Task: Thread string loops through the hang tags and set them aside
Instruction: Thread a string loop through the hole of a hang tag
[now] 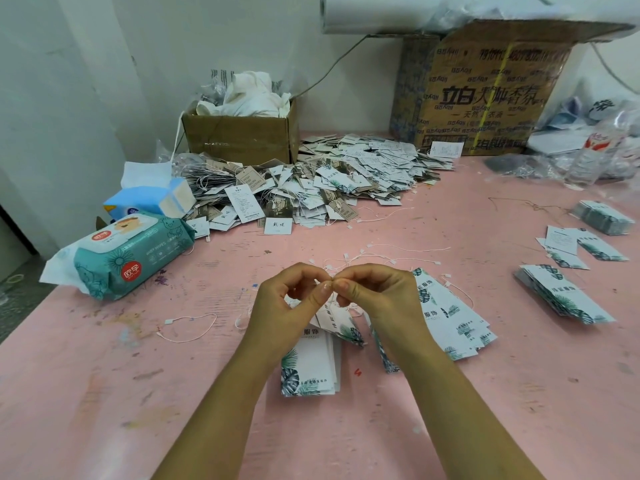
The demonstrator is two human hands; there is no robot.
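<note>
Gently, with left hand [294, 301] and right hand [375, 296] pinching the thin white string [333, 301], pull it taut through the leaf-printed paper tag [341, 327]

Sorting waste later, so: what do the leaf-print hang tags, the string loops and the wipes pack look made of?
Hang tags: seemingly matte white card, lying flat and stiff, printed. String loops: thin white cord, limp and curling; fibre unclear. Wipes pack: glossy plastic film, creased, catching light.
</note>
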